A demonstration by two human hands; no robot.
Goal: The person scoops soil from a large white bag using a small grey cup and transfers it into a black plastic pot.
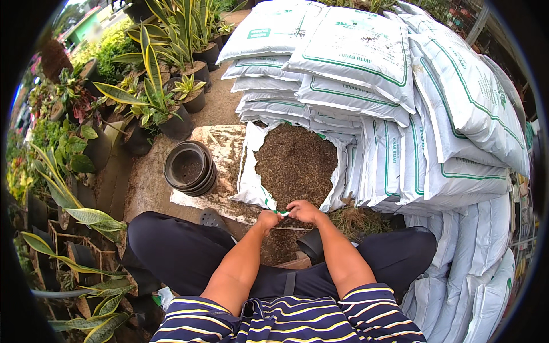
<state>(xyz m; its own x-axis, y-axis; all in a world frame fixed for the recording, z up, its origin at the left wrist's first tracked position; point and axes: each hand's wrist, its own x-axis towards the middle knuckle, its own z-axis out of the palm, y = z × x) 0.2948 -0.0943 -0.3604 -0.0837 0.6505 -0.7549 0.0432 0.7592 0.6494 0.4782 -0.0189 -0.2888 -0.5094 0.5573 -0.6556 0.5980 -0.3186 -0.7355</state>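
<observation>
The open sack point(250, 174) of dark, loose soil mix point(296, 163) stood directly in front of the seated person, toward the right of a soil-smeared pale sheet point(226, 166), whose right edge it hid. Its white sides lay spread and partly folded outward, an arrangement that probably kept the mouth wide and the contents within easy reach. A nest of round black pots point(191, 168) stood at the sheet's left edge, stacked one inside another, presumably to save room while remaining near. Behind and to the right of the sack rose a pile of filled white sacks point(354, 54), laid flat on one another, apparently for stability. The left hand point(269, 220) and right hand point(305, 211) met at the near rim of the sack, almost touching; the fingers of both were curled nearly closed, pinching a narrow white-and-green strip point(283, 213) of that rim between them, a hold that seemed to keep the plastic taut. Both forearms reached forward between the parted knees and converged, the left slanting rightward, the right slanting leftward, with backs of the hands uppermost. The exact fingertip contact was too small to tell.
</observation>
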